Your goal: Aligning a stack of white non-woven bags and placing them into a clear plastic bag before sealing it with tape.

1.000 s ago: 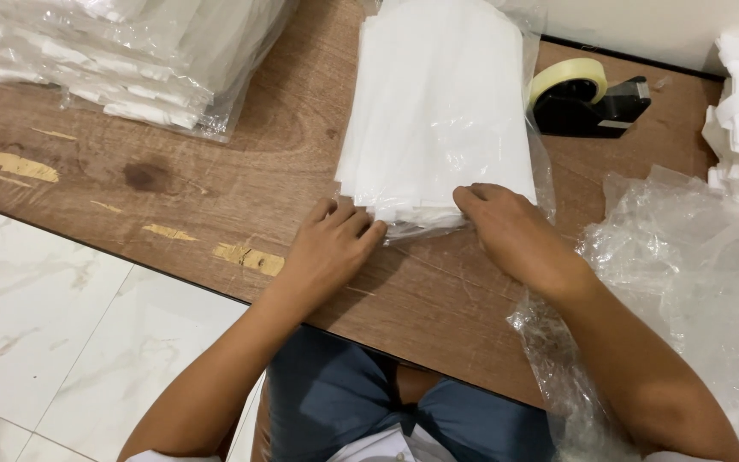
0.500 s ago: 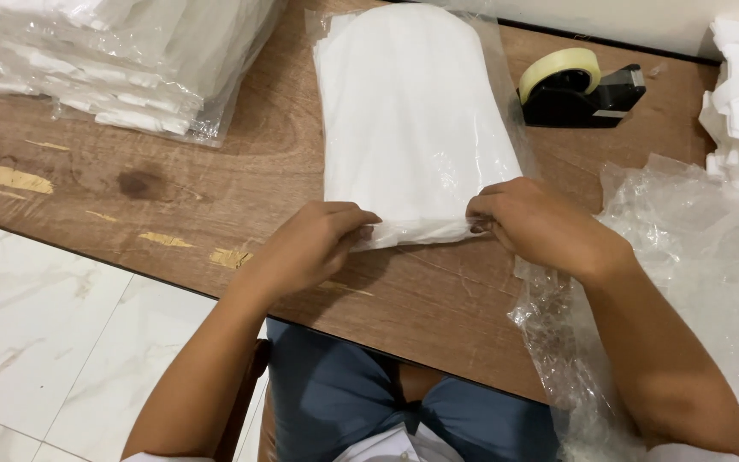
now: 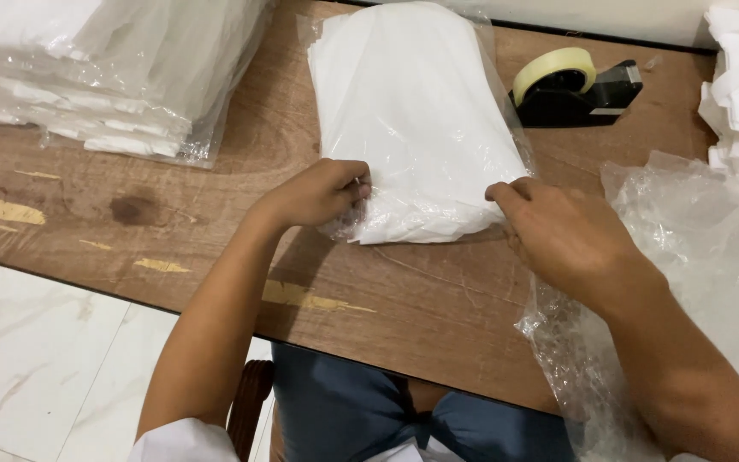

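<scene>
Both hands (image 3: 322, 192) (image 3: 562, 231) — on bagged white cloth (image 3: 412, 128)

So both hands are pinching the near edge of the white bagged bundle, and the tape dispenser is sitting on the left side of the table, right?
Not quite. The head view shows the tape dispenser on the right side of the table, beyond the right hand. The rest holds: the left hand and the right hand pinch the near edge of the white bagged bundle.

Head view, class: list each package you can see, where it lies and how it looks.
Clear bag of white folded cloth: table centre, both hands at its near edge.
Stack of similar bagged packs: far left.
Loose clear bags: right, crumpled.
No labels, signs or screens show.
</scene>
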